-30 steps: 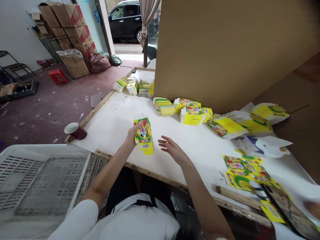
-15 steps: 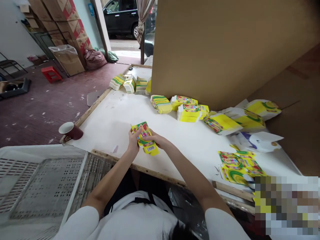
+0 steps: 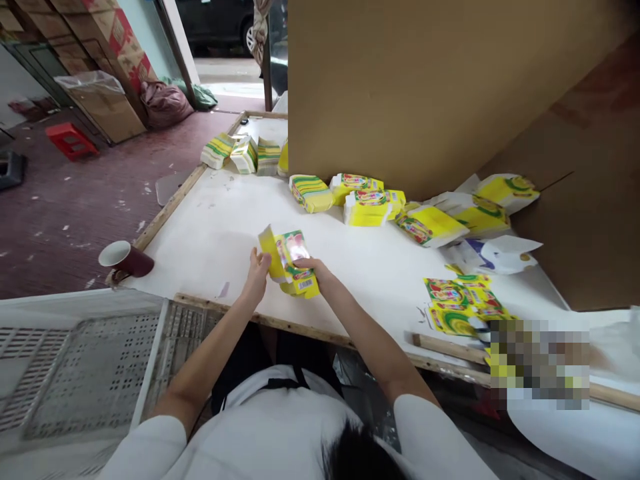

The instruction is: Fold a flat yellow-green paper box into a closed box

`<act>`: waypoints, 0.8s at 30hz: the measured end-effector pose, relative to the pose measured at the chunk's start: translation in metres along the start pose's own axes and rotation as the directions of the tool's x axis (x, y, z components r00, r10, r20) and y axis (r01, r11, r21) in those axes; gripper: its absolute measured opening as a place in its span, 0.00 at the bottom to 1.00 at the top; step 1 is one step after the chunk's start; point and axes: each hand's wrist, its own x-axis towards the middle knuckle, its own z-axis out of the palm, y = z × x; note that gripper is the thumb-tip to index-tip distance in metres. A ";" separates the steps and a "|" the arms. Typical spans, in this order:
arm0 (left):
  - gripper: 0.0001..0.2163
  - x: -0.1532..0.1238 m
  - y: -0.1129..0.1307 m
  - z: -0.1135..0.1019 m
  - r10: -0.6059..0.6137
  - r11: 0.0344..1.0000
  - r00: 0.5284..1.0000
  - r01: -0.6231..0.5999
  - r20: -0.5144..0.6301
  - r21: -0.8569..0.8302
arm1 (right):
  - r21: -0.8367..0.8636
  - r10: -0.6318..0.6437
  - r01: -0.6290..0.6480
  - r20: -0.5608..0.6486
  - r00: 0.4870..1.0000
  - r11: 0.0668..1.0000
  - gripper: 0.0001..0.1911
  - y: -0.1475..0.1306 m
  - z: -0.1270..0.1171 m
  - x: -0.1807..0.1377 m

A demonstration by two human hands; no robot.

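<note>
head | yellow carton (image 3: 293, 263) | held between left hand (image 3: 257, 270), right hand (image 3: 316, 272)

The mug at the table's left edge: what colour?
The mug is dark red outside, white inside; head view.

My two bare forearms rising from the lower frame toward its centre, my left hand (image 3: 259, 265) with fingers curled in a pinch, my right hand (image 3: 314, 269) just beside it, fingers closed likewise, white sleeves at the bottom edge

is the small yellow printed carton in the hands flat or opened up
Partly opened up: the small yellow printed carton, held by the left hand and right hand, has a yellow flap sticking up.
</note>
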 end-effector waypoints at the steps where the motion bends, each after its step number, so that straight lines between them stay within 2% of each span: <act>1: 0.40 0.001 0.000 -0.004 -0.001 1.000 0.999 0.002 -0.039 0.023 | 0.016 0.007 -0.006 -0.009 1.000 1.000 0.23 0.000 -0.005 -0.001; 4: 0.37 0.005 0.004 -0.017 0.057 0.989 0.989 -0.037 -0.133 0.141 | 0.061 -0.011 0.013 -0.034 0.999 0.998 0.22 -0.002 -0.017 -0.002; 6: 0.37 0.008 0.010 -0.024 0.173 0.946 0.975 -0.124 -0.141 0.299 | 0.076 -0.036 0.039 -0.041 0.999 0.996 0.22 -0.005 -0.022 -0.002; 7: 0.37 0.009 0.014 -0.027 0.259 0.896 0.960 -0.196 -0.110 0.398 | 0.080 -0.046 0.049 -0.043 0.998 0.996 0.21 -0.006 -0.023 -0.003; 8: 0.38 0.011 0.019 -0.030 0.356 0.815 0.933 -0.286 -0.046 0.504 | 0.083 -0.054 0.058 -0.045 0.998 0.995 0.21 -0.008 -0.024 -0.003; 10: 0.38 0.014 0.030 -0.035 0.513 0.557 0.837 -0.494 0.191 0.668 | 0.088 -0.068 0.072 -0.051 0.996 0.993 0.20 -0.010 -0.023 -0.004; 12: 0.37 0.018 0.044 -0.037 0.527 0.272 0.712 -0.659 0.464 0.701 | 0.095 -0.077 0.082 -0.054 0.996 0.992 0.20 -0.011 -0.020 -0.006; 13: 0.36 0.020 0.051 -0.037 0.497 0.172 0.665 -0.705 0.557 0.688 | 0.098 -0.081 0.086 -0.051 0.995 0.992 0.20 -0.011 -0.018 -0.008; 14: 0.34 0.022 0.058 -0.036 0.462 0.112 0.638 -0.731 0.616 0.673 | 0.103 -0.083 0.087 -0.048 0.995 0.991 0.20 -0.012 -0.015 -0.010; 15: 0.32 0.024 0.065 -0.034 0.432 0.089 0.626 -0.746 0.649 0.660 | 0.114 -0.079 0.083 -0.040 0.996 0.990 0.20 -0.011 -0.012 -0.012; 17: 0.29 0.027 0.078 -0.028 0.379 0.134 0.624 -0.767 0.683 0.627 | 0.151 -0.060 0.061 -0.016 0.998 0.987 0.21 -0.011 -0.006 -0.016; 20: 0.21 0.028 0.100 -0.014 0.247 0.335 0.606 -0.785 0.756 0.521 | 0.201 -0.008 0.005 0.018 1.000 0.980 0.20 -0.008 -0.001 -0.021; 22: 0.18 0.025 0.113 -0.004 0.118 0.428 0.544 -0.783 0.831 0.452 | 0.190 0.025 -0.029 0.027 0.999 0.981 0.20 -0.005 -0.002 -0.023; 24: 0.20 0.022 0.124 0.005 0.005 0.439 0.437 -0.809 0.899 0.391 | 0.160 0.046 -0.053 0.046 0.998 0.986 0.19 -0.001 -0.007 -0.024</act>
